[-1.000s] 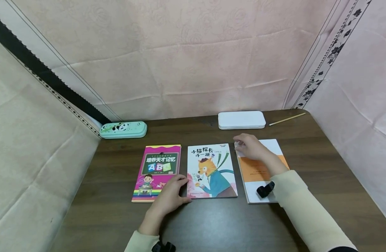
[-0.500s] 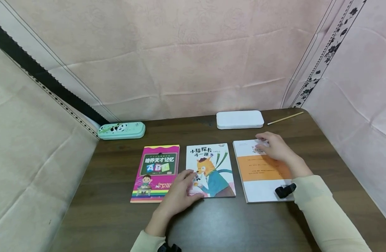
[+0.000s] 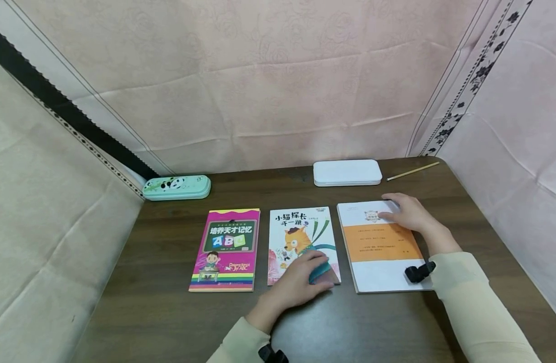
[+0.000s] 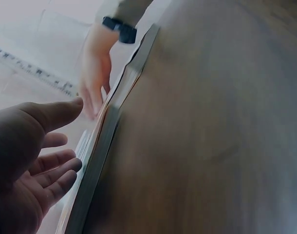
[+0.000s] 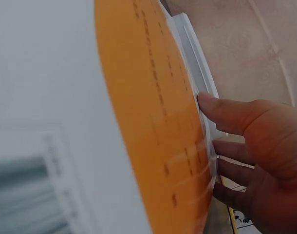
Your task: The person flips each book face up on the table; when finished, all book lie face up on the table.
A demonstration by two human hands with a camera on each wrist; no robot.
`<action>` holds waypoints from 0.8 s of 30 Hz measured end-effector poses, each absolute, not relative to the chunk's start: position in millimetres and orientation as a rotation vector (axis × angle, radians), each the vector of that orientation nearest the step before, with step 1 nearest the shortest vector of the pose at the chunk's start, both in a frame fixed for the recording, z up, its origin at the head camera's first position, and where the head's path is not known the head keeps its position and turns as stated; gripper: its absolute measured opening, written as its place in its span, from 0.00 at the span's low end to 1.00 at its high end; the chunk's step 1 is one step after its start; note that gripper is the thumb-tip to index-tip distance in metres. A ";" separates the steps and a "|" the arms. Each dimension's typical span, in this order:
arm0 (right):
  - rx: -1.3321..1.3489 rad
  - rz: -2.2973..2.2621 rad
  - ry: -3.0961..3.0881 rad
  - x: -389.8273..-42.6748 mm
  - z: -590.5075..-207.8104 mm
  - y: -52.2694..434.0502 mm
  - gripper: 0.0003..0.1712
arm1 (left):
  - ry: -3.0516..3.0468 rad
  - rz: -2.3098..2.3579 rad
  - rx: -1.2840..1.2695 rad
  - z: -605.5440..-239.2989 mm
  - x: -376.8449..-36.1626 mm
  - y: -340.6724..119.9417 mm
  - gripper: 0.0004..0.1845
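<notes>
Your dark wood surface (image 3: 160, 312) carries three books in a row: pink ABC book (image 3: 225, 249), cat book (image 3: 296, 234), orange-banded book (image 3: 377, 247). Behind them lie a panda pencil case (image 3: 177, 187), white case (image 3: 347, 173) and pencil (image 3: 413, 171).

The table (image 3: 178, 312) under my hands was dark brown wood grain. The left book (image 3: 225, 249) was magenta with a yellow top edge and rainbow stripes along the bottom. The middle book (image 3: 300, 237) was white with an orange fox in a teal coat. The right book (image 3: 377, 247) was white with a broad orange band. The pencil case (image 3: 177, 187) was mint green with pandas, the box (image 3: 347, 173) plain white, the pencil (image 3: 413, 171) yellowish. My sleeves (image 3: 468, 307) were cream.
</notes>
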State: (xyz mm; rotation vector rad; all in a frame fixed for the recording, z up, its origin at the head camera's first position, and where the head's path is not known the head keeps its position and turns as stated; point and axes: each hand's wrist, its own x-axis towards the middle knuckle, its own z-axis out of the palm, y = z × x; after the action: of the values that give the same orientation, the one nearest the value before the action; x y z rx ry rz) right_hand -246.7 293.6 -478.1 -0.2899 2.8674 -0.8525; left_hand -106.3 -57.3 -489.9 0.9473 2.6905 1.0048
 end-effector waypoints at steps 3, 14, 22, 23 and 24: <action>-0.284 -0.867 2.856 -247.0 -481.7 296.8 0.37 | 2.674 0.997 1.007 -491.0 -107.6 -44.0 0.32; -0.276 -0.862 2.895 -246.1 -484.1 305.1 0.35 | 2.640 0.910 1.109 -493.4 -103.9 -8.9 0.33; -0.223 -0.789 2.939 -243.3 -485.6 316.2 0.41 | 2.737 0.831 1.117 -499.0 -104.1 3.2 0.29; -0.214 -0.787 2.941 -242.9 -486.5 317.6 0.42 | 2.749 0.836 1.105 -500.0 -104.2 4.1 0.28; -0.207 -0.787 2.940 -242.3 -487.2 318.7 0.42 | 2.760 0.843 1.087 -501.0 -104.1 4.9 0.29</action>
State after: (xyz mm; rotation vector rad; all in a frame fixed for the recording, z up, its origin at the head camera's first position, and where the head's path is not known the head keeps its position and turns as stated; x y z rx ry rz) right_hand -242.3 318.7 -487.2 -0.2066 2.9403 -0.7870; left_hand -104.1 4.9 -501.0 1.0872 2.7596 0.8431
